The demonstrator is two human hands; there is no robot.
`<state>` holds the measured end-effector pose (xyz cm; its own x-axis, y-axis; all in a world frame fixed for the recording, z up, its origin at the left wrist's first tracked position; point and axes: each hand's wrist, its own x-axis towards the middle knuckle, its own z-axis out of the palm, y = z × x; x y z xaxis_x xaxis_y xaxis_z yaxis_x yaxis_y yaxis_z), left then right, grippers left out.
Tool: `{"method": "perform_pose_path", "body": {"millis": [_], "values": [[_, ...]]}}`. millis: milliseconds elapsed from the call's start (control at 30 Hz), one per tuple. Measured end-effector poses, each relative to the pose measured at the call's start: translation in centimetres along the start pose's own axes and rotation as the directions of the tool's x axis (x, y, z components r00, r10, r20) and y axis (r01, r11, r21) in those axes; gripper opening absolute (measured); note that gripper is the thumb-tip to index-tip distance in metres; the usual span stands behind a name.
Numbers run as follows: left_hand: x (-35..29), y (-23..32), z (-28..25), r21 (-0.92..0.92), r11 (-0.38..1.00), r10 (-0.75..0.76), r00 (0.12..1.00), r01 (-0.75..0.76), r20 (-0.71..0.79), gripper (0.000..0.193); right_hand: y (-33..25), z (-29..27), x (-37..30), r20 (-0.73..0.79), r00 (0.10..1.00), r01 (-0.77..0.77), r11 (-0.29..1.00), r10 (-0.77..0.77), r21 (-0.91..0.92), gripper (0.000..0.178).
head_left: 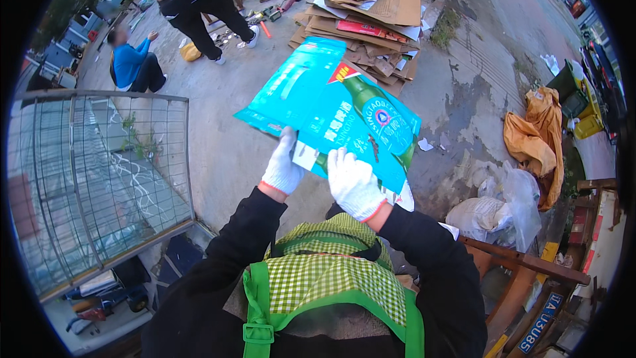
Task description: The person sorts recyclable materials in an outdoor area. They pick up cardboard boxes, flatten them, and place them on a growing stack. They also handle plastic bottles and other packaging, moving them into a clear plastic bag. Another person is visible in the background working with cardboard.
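Both gloved hands are occupied with a turquoise carton (338, 109), which is raised in front of the wearer's chest, on the near side of a stack of flattened cardboard (397, 10). The left hand (282, 167) grasps the near edge of the carton toward its left end; part of its fingers is hidden behind the board. The right hand (354, 185) grasps the near edge farther right, fingers bent over the printed face; its thumb cannot be seen. The carton appears largely flat, with a crease between its left and right panels and pale flaps showing at the near edge. The step in hand is judged to be two-handed handling of this board, possibly flattening or folding. The next move calls for an even hold on both sides, since the far end is unsupported and could bend at the crease. To the right, well apart from the hands, lie an orange sack (533, 136) and a clear plastic bag (523, 209).
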<state>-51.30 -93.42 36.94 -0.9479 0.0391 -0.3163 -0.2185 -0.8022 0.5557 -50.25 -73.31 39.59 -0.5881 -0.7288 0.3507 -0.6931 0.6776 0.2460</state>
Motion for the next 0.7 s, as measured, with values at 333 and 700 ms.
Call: {"method": "perform_pose_path", "body": {"millis": [333, 700], "values": [[14.1, 1.8, -9.6, 0.025, 0.973, 0.229, 0.971, -0.228, -0.067, 0.023, 9.0, 2.2, 7.6, -0.144, 0.985, 0.164, 0.716, -0.09, 0.678, 0.037], [25.2, 10.9, -18.3, -0.053, 0.988, 0.126, 0.959, -0.144, -0.252, 0.056, 24.8, 11.6, 12.7, 0.534, 0.26, -0.337, -0.442, 0.805, 0.831, 0.098]]}}
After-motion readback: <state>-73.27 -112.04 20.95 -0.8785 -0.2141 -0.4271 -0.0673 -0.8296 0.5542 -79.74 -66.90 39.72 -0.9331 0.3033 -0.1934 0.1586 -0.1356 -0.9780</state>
